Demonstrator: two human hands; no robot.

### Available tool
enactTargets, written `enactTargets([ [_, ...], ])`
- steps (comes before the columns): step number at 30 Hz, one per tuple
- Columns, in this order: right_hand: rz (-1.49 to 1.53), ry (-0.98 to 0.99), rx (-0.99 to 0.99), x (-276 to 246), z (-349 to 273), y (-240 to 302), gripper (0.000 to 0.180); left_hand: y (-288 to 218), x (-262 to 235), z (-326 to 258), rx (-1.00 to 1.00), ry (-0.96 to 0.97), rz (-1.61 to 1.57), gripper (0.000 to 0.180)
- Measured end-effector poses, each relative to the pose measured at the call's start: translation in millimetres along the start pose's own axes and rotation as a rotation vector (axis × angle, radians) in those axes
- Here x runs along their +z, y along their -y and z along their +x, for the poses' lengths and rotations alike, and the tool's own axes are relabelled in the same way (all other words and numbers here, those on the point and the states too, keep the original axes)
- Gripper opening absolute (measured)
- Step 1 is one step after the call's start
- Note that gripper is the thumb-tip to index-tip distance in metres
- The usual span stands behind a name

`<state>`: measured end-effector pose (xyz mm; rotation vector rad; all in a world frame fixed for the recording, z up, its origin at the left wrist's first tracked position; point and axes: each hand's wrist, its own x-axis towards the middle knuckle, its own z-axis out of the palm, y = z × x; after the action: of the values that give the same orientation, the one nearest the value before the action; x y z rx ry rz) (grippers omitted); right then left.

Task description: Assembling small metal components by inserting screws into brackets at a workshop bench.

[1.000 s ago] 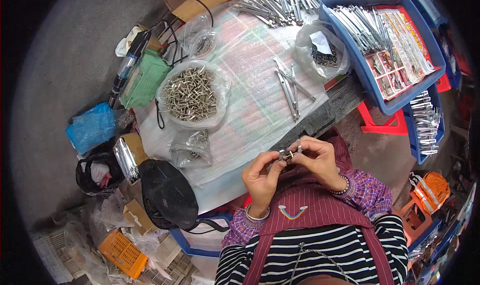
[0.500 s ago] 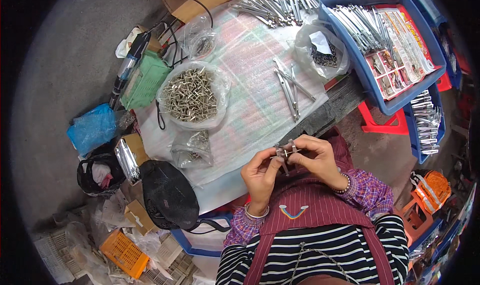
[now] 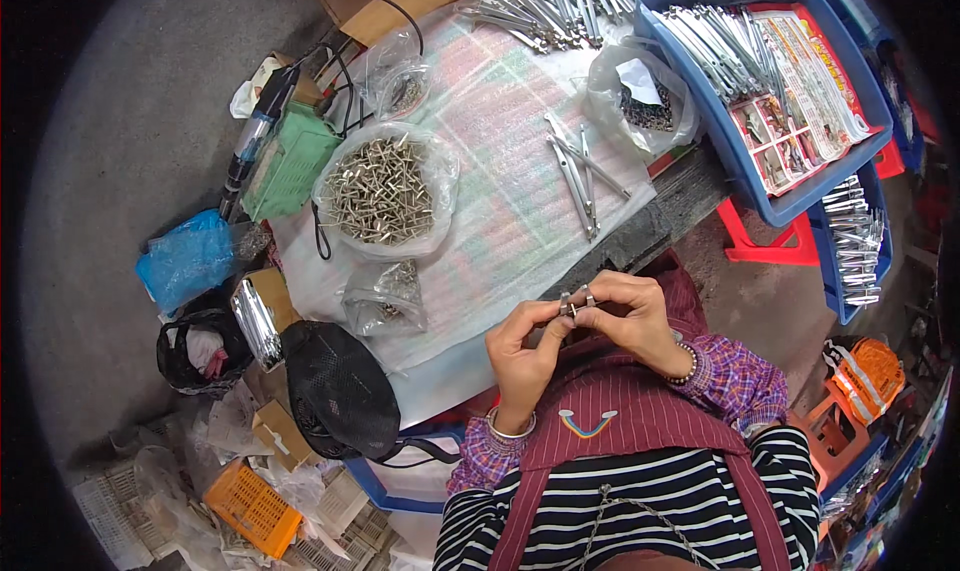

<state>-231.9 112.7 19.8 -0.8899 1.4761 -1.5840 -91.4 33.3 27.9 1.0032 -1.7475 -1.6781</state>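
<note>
Worktop (image 3: 672,211), overlaid with a pale sheet (image 3: 500,191), spreads before the person, a blue tray (image 3: 825,185) loaded with long silvery pieces (image 3: 705,51) at its right and an open clear plastic bag (image 3: 446,196) filled with small metal fittings (image 3: 380,191) toward its left. Near the front edge, the left hand (image 3: 525,356) and right hand (image 3: 635,316) face each other, fingers of both bent and pinching. Between their fingertips is a small metal part (image 3: 574,309) (whether one piece or several, I cannot tell), well apart from the bag.
</note>
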Motion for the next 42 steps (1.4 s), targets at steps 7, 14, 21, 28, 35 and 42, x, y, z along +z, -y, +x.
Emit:
enactTargets([
  [7,0.084,-0.042,0.107,-0.6,2.2,6.6,0.015,-4.3,6.2,3.7,-0.04,-0.109,-0.271,0.015],
  [14,0.015,-0.031,0.063,2.5,-3.7,1.8,0.016,-0.2,5.2,-0.4,-0.031,-0.061,-0.189,0.016],
  [21,0.043,-0.071,0.105,5.3,-5.8,3.0,0.012,-1.5,8.5,-2.0,-0.044,-0.079,-0.203,0.018],
  [28,0.167,-0.079,0.233,8.2,-6.1,1.2,0.011,-2.7,7.9,-2.4,-0.088,-0.092,-0.232,0.017],
  [35,0.072,-0.052,0.142,5.7,-5.3,1.8,0.008,-1.5,3.8,0.1,-0.015,-0.084,-0.178,0.014],
  [42,0.066,-0.043,0.089,3.4,-5.1,3.3,0.012,-2.2,1.2,2.1,-0.009,0.006,-0.177,0.01],
])
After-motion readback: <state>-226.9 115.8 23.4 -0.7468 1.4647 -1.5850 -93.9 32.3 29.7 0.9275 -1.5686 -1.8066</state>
